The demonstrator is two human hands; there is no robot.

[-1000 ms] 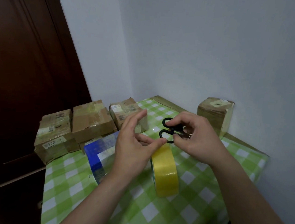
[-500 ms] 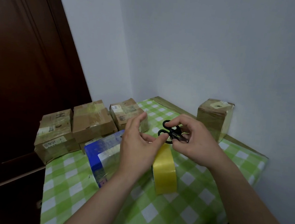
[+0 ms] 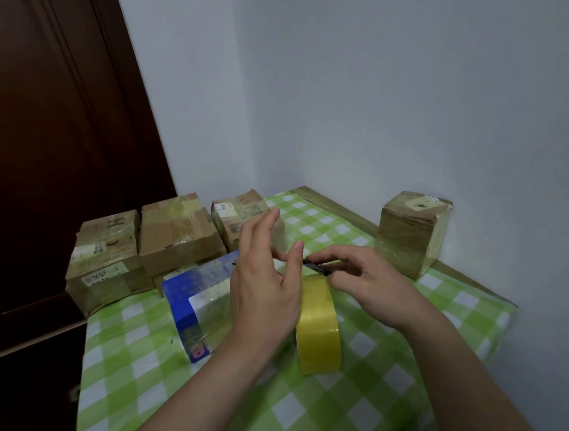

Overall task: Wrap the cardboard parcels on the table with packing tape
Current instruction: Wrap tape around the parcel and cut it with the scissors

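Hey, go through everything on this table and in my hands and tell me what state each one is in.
left hand: raised, fingers up; grip unclear.
right hand: gripping the scissors.
scissors: mostly hidden; blades unclear.
yellow tape roll: standing on edge on the tablecloth.
blue parcel: lying flat, glossy with tape.
three brown parcels: closed, taped, in a row.
parcel by the wall: upright, closed, taped.

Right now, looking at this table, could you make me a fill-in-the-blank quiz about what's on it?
1. The tape roll standing on edge is ____.
2. The scissors gripped in the right hand are ____.
3. The tablecloth is checked white and ____.
4. The parcel nearest the tape roll is ____.
Missing words: yellow; black; green; blue.
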